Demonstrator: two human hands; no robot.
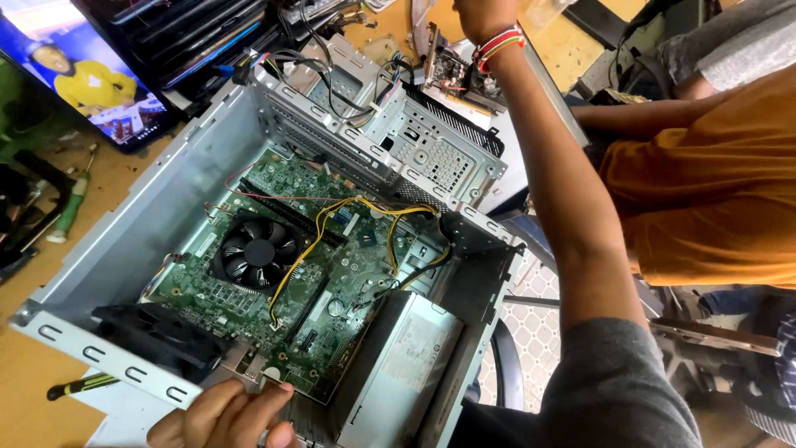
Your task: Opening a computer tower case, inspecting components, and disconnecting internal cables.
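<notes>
Head view: the open grey computer case [166, 187] lies on its side on the wooden bench, its green motherboard [332, 274] bared, black cooler fan [257, 251] at centre, yellow cables [319, 236] looping across. Left hand [224, 415] curls its fingers on the case's near edge. Right hand [481, 12] reaches beyond the case, cropped off, so its grip cannot be told.

Over on the left, a green-handled screwdriver [73, 202] lies on the desk [33, 390], a lit screen [83, 83] above it. Another screwdriver [79, 386] sits bottom left. Someone in an orange shirt [705, 191] sits right.
</notes>
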